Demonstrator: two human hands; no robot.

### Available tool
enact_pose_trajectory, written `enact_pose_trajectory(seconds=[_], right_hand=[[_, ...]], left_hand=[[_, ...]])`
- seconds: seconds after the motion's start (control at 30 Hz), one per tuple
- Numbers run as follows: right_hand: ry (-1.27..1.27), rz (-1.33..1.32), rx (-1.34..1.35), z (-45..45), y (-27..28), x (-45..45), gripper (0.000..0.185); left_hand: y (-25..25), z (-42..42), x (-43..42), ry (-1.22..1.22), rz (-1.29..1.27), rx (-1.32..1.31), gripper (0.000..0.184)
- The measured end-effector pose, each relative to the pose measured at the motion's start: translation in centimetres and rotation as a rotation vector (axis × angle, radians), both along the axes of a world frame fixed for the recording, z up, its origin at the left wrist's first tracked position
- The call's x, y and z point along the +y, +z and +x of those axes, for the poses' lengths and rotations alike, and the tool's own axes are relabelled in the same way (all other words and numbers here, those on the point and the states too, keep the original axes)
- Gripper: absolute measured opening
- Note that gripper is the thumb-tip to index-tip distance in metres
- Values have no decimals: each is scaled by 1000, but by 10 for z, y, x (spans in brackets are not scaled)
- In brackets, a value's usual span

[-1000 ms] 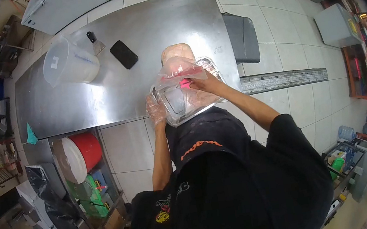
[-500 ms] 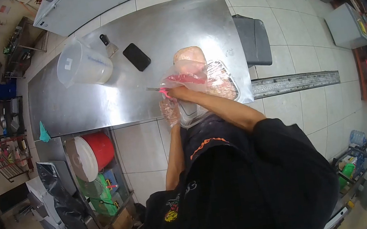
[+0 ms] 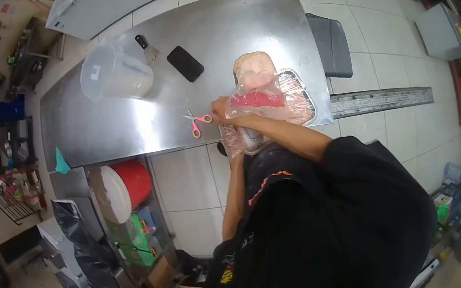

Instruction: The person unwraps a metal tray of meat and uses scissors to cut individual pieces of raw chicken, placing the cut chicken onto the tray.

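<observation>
Pink-handled scissors (image 3: 200, 126) lie on the steel table with their blades apart, just left of my right hand (image 3: 220, 109). That hand reaches across to the left; what its fingers hold, if anything, is hidden. Below it my left hand (image 3: 232, 139), in a clear plastic glove, is at a clear plastic bag with a red print (image 3: 259, 100); its fingers are not distinct. Under the bag is a clear-lidded tray (image 3: 252, 141), partly covered. A film-wrapped tray of meat (image 3: 299, 102) sits to the right, and a pale wrapped block (image 3: 253, 65) is behind the bag.
On the steel table (image 3: 93, 128) stand a translucent bucket (image 3: 121, 75), a black phone (image 3: 185, 63) and a scraper (image 3: 149, 50). A teal cloth (image 3: 61, 161) hangs at the left corner. A dark grey bin (image 3: 330, 46) is beyond the right edge.
The right hand has carried the scissors from over the trays to the left and let go of them on the table. The wrapped meat tray is uncovered by that hand.
</observation>
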State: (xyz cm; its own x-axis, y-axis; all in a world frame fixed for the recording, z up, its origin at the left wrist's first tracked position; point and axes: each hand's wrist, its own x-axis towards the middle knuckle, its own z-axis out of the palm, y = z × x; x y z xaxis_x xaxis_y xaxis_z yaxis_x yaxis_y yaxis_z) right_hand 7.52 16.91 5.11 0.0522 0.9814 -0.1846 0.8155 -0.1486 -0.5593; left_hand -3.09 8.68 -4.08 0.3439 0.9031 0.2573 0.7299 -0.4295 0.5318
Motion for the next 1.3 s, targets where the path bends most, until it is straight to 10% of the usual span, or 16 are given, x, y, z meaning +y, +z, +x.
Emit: enact_pose_trajectory(seconds=[0.1, 0.2, 0.93, 1.1, 1.2, 1.3], right_hand=[[-85, 87, 144, 54, -27, -92, 23], [-135, 173, 208, 74, -48, -108, 23], [-122, 461, 78, 138, -19, -108, 32], [-230, 230, -396, 227, 68, -165, 21], [-520, 300, -111, 312, 90, -233, 28], [-546, 135, -28, 362, 9, -316, 36]], left_hand=[[14, -2, 5, -191, 221, 332, 24], [38, 12, 5, 62, -325, -27, 23], [23, 25, 22, -143, -106, 396, 41], [-6, 5, 45, -128, -216, 325, 44], [-15, -15, 70, -175, -299, 296, 42], [-35, -25, 76, -268, -338, -80, 37]])
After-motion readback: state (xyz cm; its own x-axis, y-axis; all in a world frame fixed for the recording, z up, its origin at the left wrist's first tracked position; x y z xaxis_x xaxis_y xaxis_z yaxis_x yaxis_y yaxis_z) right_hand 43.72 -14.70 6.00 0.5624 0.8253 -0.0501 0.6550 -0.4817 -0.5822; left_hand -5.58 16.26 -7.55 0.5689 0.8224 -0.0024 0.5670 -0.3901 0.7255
